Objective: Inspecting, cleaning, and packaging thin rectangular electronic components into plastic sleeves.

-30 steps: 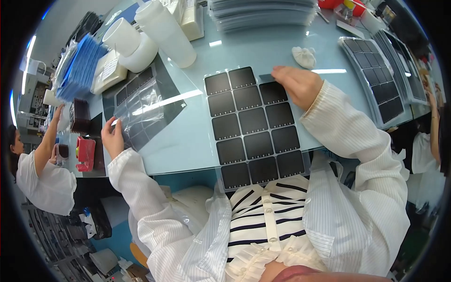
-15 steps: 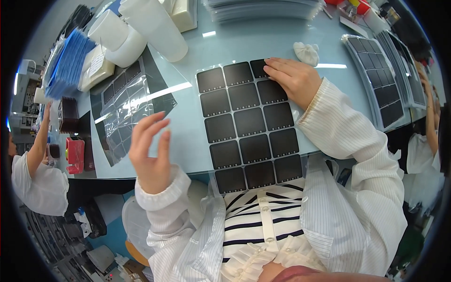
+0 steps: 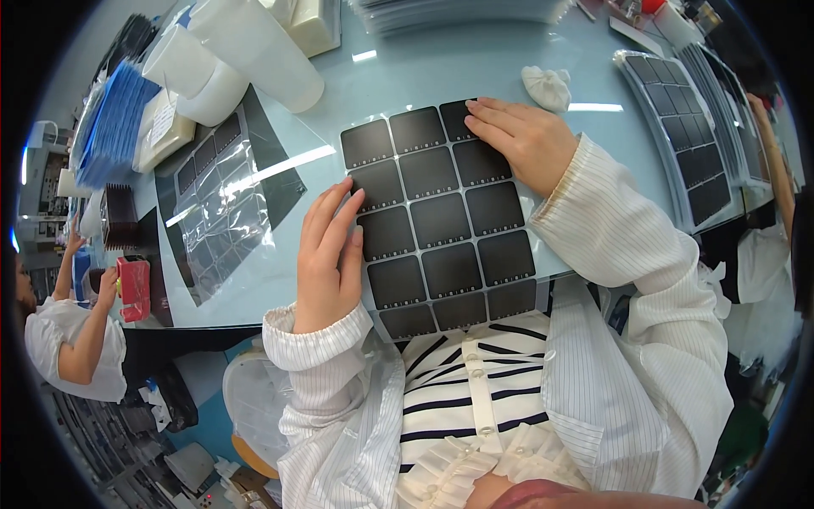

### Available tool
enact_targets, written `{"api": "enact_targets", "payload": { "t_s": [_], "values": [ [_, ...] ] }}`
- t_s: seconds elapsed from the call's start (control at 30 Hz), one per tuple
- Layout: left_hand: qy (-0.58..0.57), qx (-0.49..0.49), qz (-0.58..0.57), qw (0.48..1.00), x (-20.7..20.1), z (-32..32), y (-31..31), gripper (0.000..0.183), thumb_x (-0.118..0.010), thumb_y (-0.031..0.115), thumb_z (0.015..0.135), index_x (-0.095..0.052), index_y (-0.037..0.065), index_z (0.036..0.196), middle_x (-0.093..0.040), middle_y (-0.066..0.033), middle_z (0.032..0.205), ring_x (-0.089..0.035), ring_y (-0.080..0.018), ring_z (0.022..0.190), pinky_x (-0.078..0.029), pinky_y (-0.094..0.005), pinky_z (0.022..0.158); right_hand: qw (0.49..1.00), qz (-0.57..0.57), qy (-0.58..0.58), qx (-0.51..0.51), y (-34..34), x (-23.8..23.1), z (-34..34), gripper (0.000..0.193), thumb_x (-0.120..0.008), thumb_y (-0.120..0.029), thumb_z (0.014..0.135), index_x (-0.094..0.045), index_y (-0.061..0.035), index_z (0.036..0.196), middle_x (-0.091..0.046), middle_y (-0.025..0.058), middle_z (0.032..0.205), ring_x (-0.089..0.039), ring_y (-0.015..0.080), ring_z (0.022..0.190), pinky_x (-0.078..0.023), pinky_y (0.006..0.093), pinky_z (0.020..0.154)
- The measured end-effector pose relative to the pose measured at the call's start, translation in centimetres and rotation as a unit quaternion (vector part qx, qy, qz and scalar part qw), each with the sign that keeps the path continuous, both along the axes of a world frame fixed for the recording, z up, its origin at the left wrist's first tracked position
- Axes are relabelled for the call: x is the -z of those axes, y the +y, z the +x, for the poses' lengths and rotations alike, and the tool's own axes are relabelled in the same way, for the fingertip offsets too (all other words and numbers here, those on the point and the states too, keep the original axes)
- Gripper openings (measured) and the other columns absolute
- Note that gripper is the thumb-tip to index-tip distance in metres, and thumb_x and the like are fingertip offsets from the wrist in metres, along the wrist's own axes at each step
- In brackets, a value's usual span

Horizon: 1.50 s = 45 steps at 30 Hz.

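A clear sheet bearing a grid of dark rectangular panels [image 3: 437, 223] lies in front of me. Its near end sticks out past the table edge, towards my striped top. My right hand [image 3: 527, 144] lies over the sheet's far right corner, fingers stretched out together on the dark panel there. Along the left edge, my left hand [image 3: 329, 254] has its fingertips touching the sheet, fingers extended and slightly apart. Nothing is visibly gripped in either palm. Just beyond my right hand sits a small white cloth bundle [image 3: 547, 87].
Left of the sheet lies a clear gridded film [image 3: 222, 216] on a dark sheet. White rolls [image 3: 254, 55] and stacked blue sheets [image 3: 114, 114] stand behind it. More panel sheets [image 3: 678, 136] are piled at the right, clear sheets [image 3: 458, 15] at the back. Another person [image 3: 76, 335] works at far left.
My left hand has moved right, from above the table to the sheet's left edge. My right hand stays on the far corner. The co-worker at left has reached to a red object.
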<state>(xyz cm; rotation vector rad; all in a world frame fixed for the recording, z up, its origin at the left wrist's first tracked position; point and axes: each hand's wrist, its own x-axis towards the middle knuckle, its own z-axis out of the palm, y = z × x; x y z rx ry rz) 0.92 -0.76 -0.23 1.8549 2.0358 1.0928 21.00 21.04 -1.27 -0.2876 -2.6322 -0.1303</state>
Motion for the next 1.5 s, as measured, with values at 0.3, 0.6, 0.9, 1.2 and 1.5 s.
{"api": "enact_targets", "payload": {
  "t_s": [0.3,0.6,0.9,1.2,1.5],
  "values": [
    [0.128,-0.02,-0.081,0.988,0.2,0.0,-0.1,0.043,-0.045,0.005,0.086,-0.048,0.007,0.13,-0.039,-0.0077,0.141,-0.03,-0.0348,0.133,-0.023,-0.0444,0.109,0.976,-0.02,0.199,0.089,3.5,-2.4,1.8,0.035,-0.067,-0.01,0.077,-0.06,-0.0046,0.111,-0.062,0.0111,0.112,-0.06,0.0283,0.099,-0.05,0.0337,0.08],
    [0.273,-0.042,-0.163,0.947,-0.4,-0.7,1.9,0.045,-0.036,0.019,0.095,-0.035,0.021,0.14,-0.031,0.002,0.147,-0.021,-0.0318,0.138,-0.016,-0.0485,0.111,0.918,-0.187,0.065,0.344,4.9,-1.6,3.3,0.05,-0.069,-0.04,0.078,-0.061,-0.0077,0.115,-0.057,0.0075,0.103,-0.059,0.0188,0.08,-0.048,0.0292,0.071],
    [0.291,-0.059,-0.133,0.946,0.5,-1.0,4.2,0.044,-0.032,0.022,0.096,-0.034,0.018,0.14,-0.03,0.0006,0.147,-0.021,-0.0309,0.138,-0.018,-0.0451,0.111,0.933,-0.231,0.127,0.246,6.5,0.5,3.6,0.036,-0.069,-0.031,0.08,-0.065,-0.0069,0.107,-0.057,0.0082,0.092,-0.058,0.0191,0.074,-0.048,0.0304,0.071],
    [0.163,0.012,-0.136,0.977,-0.4,-0.2,1.6,0.044,-0.036,0.009,0.094,-0.035,0.007,0.138,-0.034,-0.0121,0.144,-0.029,-0.0277,0.135,-0.019,-0.0432,0.11,0.952,-0.249,0.155,-0.084,-1.0,0.0,0.0,0.024,-0.07,-0.011,0.073,-0.068,-0.0097,0.096,-0.058,0.0047,0.089,-0.059,0.021,0.071,-0.048,0.03,0.06],
    [0.176,-0.011,-0.104,0.979,0.1,0.4,1.5,0.042,-0.033,0.012,0.095,-0.038,0.005,0.136,-0.036,-0.0095,0.144,-0.029,-0.0253,0.135,-0.018,-0.0418,0.111,0.966,-0.212,0.133,0.062,2.6,0.2,-1.2,0.021,-0.066,-0.014,0.072,-0.06,-0.0068,0.09,-0.055,0.0093,0.089,-0.058,0.0334,0.077,-0.047,0.0399,0.066]
  ]
}}
